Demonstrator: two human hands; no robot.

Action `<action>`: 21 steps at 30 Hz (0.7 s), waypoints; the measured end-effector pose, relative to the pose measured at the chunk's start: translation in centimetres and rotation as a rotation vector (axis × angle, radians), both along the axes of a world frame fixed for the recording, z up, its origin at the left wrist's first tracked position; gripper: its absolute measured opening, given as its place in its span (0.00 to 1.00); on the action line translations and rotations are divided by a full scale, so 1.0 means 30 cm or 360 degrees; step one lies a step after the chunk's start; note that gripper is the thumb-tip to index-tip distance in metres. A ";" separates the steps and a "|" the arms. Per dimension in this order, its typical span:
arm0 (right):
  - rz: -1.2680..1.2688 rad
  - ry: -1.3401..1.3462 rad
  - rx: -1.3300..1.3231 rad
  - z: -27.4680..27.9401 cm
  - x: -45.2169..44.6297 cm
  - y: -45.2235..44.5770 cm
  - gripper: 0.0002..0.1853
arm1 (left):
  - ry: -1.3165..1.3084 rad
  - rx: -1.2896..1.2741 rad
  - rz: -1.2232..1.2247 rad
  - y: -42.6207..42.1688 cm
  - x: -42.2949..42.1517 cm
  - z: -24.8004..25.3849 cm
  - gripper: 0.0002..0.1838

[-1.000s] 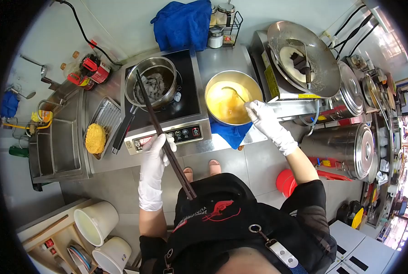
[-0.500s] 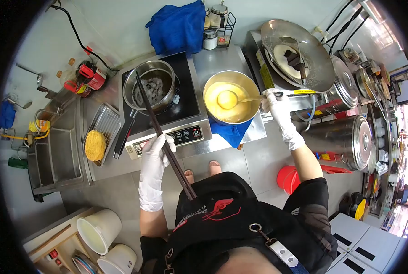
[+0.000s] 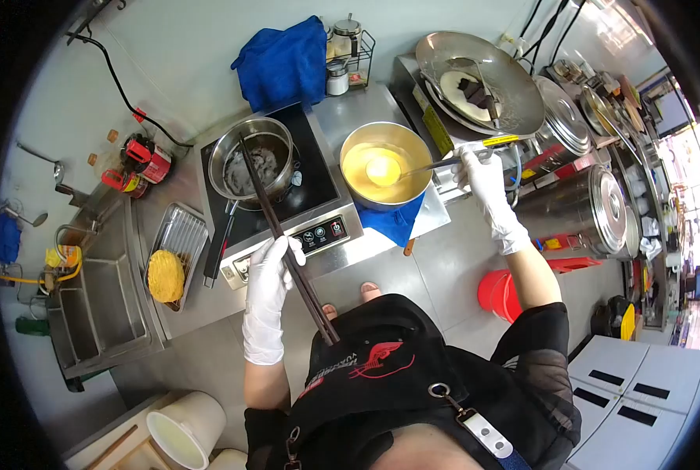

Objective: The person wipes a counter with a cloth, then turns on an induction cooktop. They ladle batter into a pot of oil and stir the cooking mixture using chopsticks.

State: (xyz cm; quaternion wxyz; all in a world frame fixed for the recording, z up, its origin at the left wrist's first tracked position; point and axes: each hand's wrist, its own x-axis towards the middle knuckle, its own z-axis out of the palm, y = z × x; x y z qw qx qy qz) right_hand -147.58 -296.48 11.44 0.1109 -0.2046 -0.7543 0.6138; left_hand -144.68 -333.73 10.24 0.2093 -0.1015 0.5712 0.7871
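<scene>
Long dark chopsticks (image 3: pixel 270 213) are in my gloved left hand (image 3: pixel 270 280), their far ends over a steel saucepan (image 3: pixel 218 182) that stands on the induction cooker (image 3: pixel 307 133) with dark liquid and pale foam inside. My gloved right hand (image 3: pixel 483 178) grips the handle of a ladle (image 3: pixel 383 169). The ladle's bowl sits in the yellow liquid of a round metal bowl (image 3: pixel 353 197), left of that hand. A blue cloth (image 3: pixel 389 225) lies under the bowl.
A wok (image 3: pixel 515 82) stands at the back right, beside large steel pots (image 3: pixel 563 211). To the left are a tray (image 3: pixel 191 223) with a yellow fried piece (image 3: pixel 165 276) and a sink (image 3: pixel 103 305). A red bucket (image 3: pixel 497 294) is on the floor.
The ladle has gone from tilted in the yellow liquid to lying level with its bowl filled, and my right hand has moved right and up with it. The whole view has shifted slightly.
</scene>
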 end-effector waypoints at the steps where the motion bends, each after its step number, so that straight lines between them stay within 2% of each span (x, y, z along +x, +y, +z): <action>1: -0.0016 0.0004 0.0006 0.004 0.011 -0.001 0.09 | 0.0004 0.0006 -0.0016 -0.004 0.002 0.000 0.11; 7: -0.0199 0.0026 0.0126 0.071 0.085 -0.024 0.10 | -0.0023 0.0017 -0.0040 -0.043 0.008 0.011 0.11; 21: -0.0302 0.0044 0.0241 0.087 0.223 -0.020 0.11 | 0.0017 0.0027 -0.0220 -0.129 0.014 0.007 0.11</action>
